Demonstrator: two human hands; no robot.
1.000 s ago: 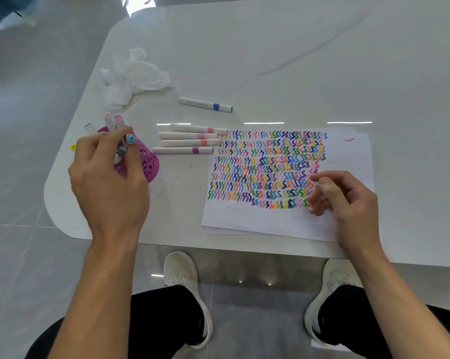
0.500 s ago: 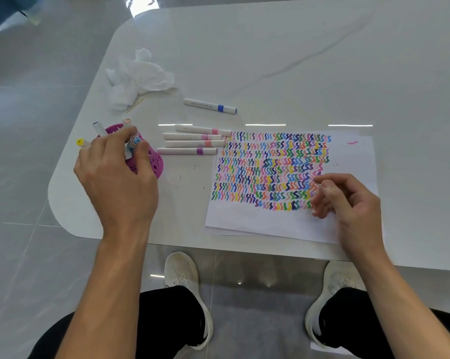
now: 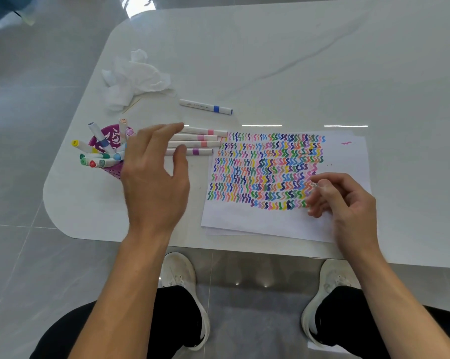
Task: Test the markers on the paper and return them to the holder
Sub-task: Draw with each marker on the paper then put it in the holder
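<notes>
While the table (image 3: 283, 60) carries the paper (image 3: 348, 156), already crowded with colour squiggles, the left hand (image 3: 154, 177) hovers spread and empty between the purple holder (image 3: 110, 133) and four loose markers (image 3: 200, 144). Looks like a fresh pick: pinch one, uncap, test. The right hand (image 3: 345, 200) rests half-curled on the paper; whether it holds anything, I cannot tell.

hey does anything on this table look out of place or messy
A crumpled white tissue lies at the table's far-left corner, unrelated to marker testing. One blue-banded marker lies alone, apart from the row of four markers. The purple holder looks tipped, its markers splaying sideways.
</notes>
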